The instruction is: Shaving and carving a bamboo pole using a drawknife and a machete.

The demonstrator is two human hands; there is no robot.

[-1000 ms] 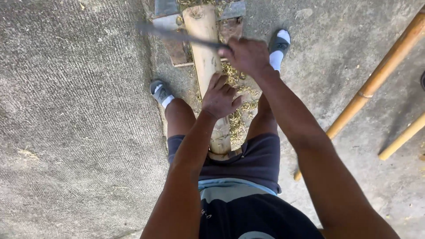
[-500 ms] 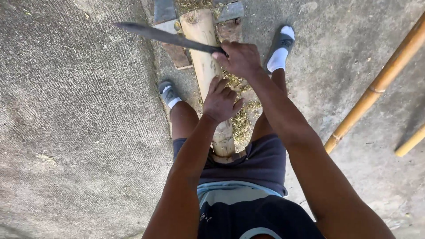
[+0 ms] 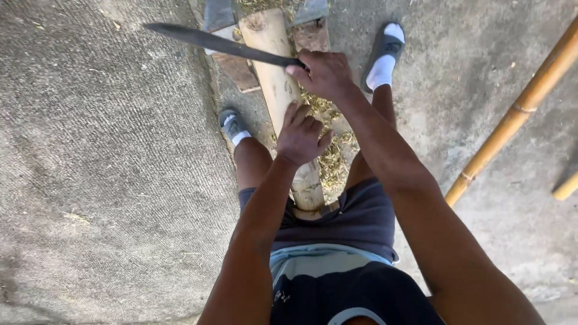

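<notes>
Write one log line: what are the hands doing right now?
right hand: grips long knife | left hand: steadies bamboo pole | ground: shavings

A pale tan peeled log (image 3: 278,78) lies under the left hand (image 3: 303,133), with yellow-green shavings (image 3: 330,157) just right of that hand. The right hand (image 3: 325,73) grips a dark grey blade (image 3: 211,41). Grey sandals over white socks (image 3: 383,72) flank the hands; golden-brown bamboo poles (image 3: 518,111) lie far right on mottled grey concrete (image 3: 102,168).
</notes>
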